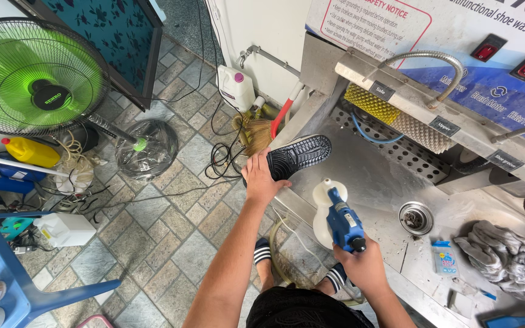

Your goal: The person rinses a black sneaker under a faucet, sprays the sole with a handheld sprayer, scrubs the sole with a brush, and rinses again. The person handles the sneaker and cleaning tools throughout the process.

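Note:
My left hand (261, 177) grips a black shoe (299, 155) by its heel end, sole turned up, over the left edge of a steel wash basin (366, 176). My right hand (363, 264) is shut on the blue trigger handle of a white spray bottle (326, 209), which stands at the basin's front rim with its nozzle pointing toward the shoe. The two hands are about a forearm's length apart.
Yellow and white roller brushes (396, 115) hang at the back of the basin above a round drain (415, 217). A grey rag (508, 258) and a small sachet (445, 258) lie on the counter. A green fan (34, 76), cables, jugs and a blue chair (7, 285) crowd the tiled floor left.

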